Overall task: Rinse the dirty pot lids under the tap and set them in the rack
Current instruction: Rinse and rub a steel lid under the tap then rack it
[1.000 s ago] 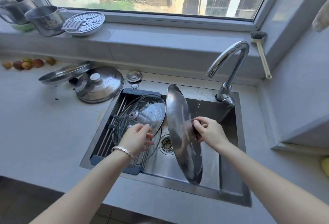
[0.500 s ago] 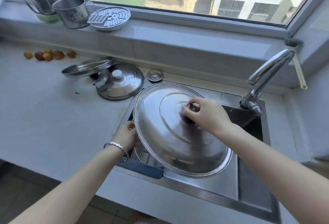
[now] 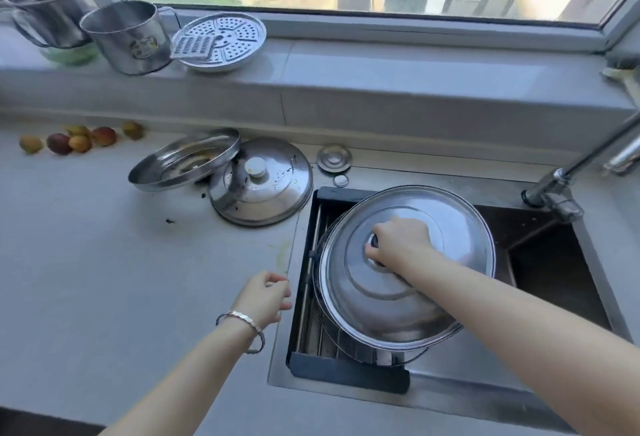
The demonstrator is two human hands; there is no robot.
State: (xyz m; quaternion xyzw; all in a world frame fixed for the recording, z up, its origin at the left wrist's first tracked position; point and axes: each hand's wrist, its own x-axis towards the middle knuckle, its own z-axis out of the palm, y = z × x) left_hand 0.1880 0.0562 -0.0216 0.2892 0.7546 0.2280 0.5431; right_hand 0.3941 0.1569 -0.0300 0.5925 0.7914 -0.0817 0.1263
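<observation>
Gently lower the large steel lid (image 3: 367, 307) onto the sink rack (image 3: 346, 375): right hand (image 3: 398, 245) grips its knob (image 3: 374, 240); left hand (image 3: 265, 297) hovers empty, fingers (image 3: 281, 288) loosely curled.

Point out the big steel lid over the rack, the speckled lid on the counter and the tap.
big steel lid (image 3: 363, 311): head view, lower left of its dome.
speckled lid (image 3: 277, 188): head view, top surface right of its knob.
tap (image 3: 558, 195): head view, its base joint.

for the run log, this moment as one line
right hand: grips big steel lid knob, over rack | left hand: free, above counter | dirty lid: on counter
</observation>
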